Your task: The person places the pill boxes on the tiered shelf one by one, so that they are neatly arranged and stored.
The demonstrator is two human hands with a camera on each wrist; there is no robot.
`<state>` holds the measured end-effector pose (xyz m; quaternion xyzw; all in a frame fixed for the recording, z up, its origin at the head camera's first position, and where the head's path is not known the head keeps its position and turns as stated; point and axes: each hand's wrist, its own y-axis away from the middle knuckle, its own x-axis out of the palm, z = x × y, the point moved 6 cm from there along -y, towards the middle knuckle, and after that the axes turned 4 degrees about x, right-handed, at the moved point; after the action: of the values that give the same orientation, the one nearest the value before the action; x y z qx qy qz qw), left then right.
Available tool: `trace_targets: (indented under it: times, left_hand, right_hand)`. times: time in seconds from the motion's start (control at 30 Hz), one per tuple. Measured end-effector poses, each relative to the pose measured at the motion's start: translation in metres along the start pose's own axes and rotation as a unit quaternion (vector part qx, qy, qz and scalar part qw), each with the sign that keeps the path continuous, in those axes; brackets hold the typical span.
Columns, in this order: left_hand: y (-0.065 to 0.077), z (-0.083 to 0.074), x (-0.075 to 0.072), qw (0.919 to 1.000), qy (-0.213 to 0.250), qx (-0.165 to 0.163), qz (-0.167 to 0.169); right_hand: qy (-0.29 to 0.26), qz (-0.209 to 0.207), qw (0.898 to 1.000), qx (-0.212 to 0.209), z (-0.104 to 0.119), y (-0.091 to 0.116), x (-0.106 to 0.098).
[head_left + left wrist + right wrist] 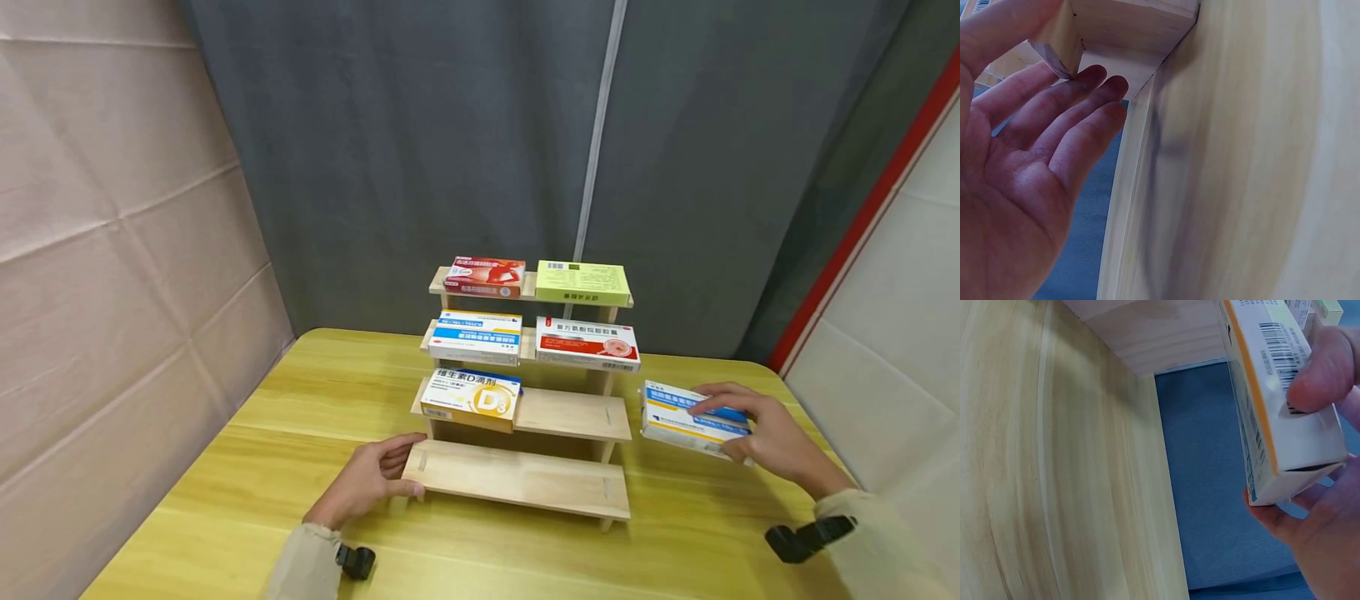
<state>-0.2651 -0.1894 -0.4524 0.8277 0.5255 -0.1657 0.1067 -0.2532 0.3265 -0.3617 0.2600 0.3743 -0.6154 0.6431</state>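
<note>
My right hand (pixel 765 429) grips a white-and-blue medicine box (pixel 678 408) beside the right end of the stepped wooden rack (pixel 525 479). In the right wrist view my thumb presses the side with the barcode on this medicine box (pixel 1272 369), and the fingers lie under it. My left hand (pixel 371 479) holds the left end of the rack's lowest step, thumb at the front corner and fingers toward the back. The left wrist view shows the fingers (pixel 1072 112) loosely bent by a wooden leg of the rack (pixel 1063 47).
On the top step lie a red box (pixel 486 277) and a yellow-green box (pixel 583 283). Below them sit a blue-and-white box (pixel 476 337) and a red-and-white box (pixel 587 343). A yellow-and-white vitamin D box (pixel 471 398) occupies the third step's left. A grey curtain (pixel 420 150) hangs behind the table (pixel 225 500).
</note>
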Motion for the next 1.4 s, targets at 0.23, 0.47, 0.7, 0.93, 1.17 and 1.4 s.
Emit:
trace_targets:
  times: [0.23, 0.47, 0.7, 0.93, 1.17, 1.4]
  left_hand:
    - [0.0, -0.002, -0.001, 1.0, 0.003, 0.001, 0.0]
    - [-0.001, -0.001, -0.001, 1.0, -0.001, 0.0, 0.0]
    - [-0.001, 0.0, 0.0, 1.0, 0.0, 0.0, -0.001]
    - [0.001, 0.0, 0.001, 1.0, 0.001, 0.004, 0.001]
    - [0.0, 0.0, 0.0, 1.0, 0.002, 0.003, -0.002]
    - [0.001, 0.0, 0.001, 1.0, 0.004, 0.001, -0.002]
  right_hand:
    - [0.0, -0.006, 1.0, -0.014, 0.004, 0.002, -0.004]
    - [-0.01, -0.01, 0.999, -0.029, 0.013, 0.002, -0.005]
    - [-0.015, -0.013, 0.998, -0.052, 0.026, 0.003, -0.001]
    - [-0.017, 0.006, 0.999, -0.048, 0.037, 0.003, 0.003]
    - [-0.022, 0.01, 0.998, -0.049, 0.045, 0.002, 0.006]
    - [-0.025, 0.015, 0.998, -0.055, 0.05, 0.001, 0.012]
